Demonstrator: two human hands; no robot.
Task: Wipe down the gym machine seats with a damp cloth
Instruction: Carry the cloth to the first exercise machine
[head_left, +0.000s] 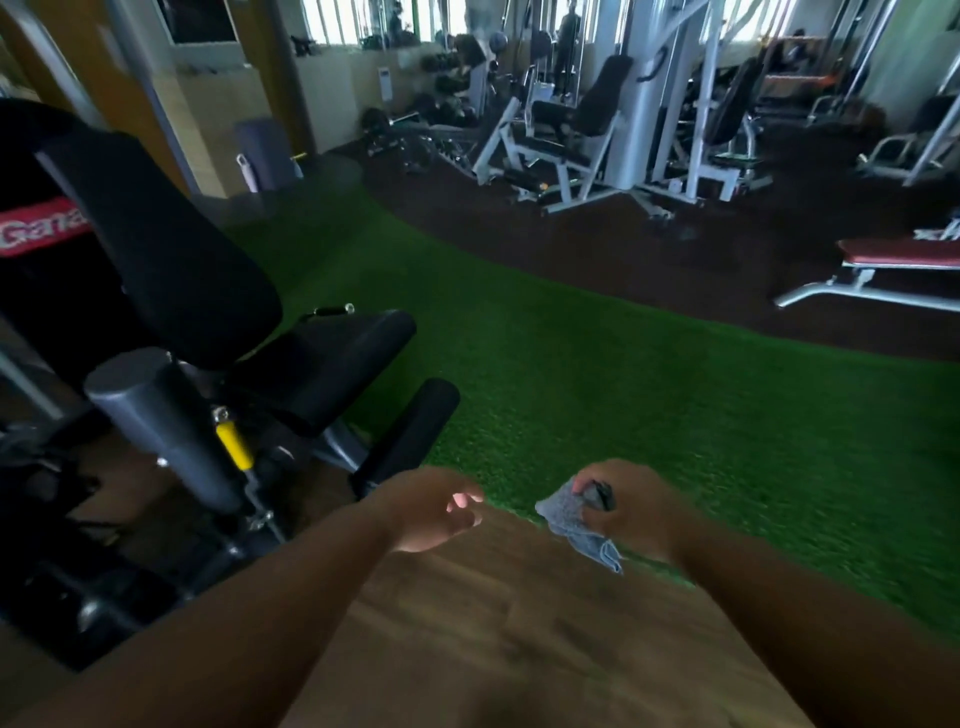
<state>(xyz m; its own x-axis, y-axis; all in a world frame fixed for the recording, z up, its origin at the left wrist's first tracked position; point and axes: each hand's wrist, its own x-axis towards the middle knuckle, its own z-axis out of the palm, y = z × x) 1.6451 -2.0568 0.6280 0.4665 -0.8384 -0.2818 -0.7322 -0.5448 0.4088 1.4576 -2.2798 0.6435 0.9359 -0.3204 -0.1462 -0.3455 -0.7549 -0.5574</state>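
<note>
A black gym machine fills the left side, with a padded seat (322, 358) and a tilted black backrest (171, 249). My right hand (631, 506) is closed around a crumpled grey cloth (576, 525) that hangs from its fingers, together with a small dark object I cannot identify. My left hand (436, 506) is beside it, empty, with its fingers loosely curled and apart. Both hands hover low over the floor, to the right of and below the seat, touching no part of the machine.
A black foam roller pad (410, 431) and a yellow adjustment pin (234, 441) stick out of the machine near my left hand. Green turf (623, 384) spreads ahead, wooden floor (493, 623) lies below. White machines (571, 140) and a red bench (904, 252) stand further back.
</note>
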